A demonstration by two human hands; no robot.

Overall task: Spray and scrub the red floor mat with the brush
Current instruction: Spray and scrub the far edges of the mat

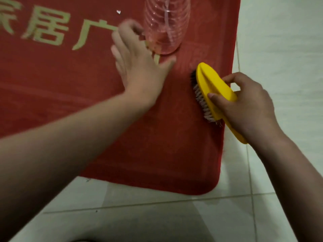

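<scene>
Two bare hands work over a red floor mat (157, 154) lying on pale floor tiles (279, 41). The right hand (244, 105) grasps a tilted yellow brush (215, 91), bristles on the mat near its right edge. The left hand (138, 67), fingers spread and holding nothing, sits just beside a clear bottle (166, 27) standing on the mat; a careless sweep could topple it.

One head-worn camera looks steeply down and forward onto the red mat (166, 154), from close above it. The mat's near right corner lies low in view, with tiled floor (279, 32) beside it.
</scene>
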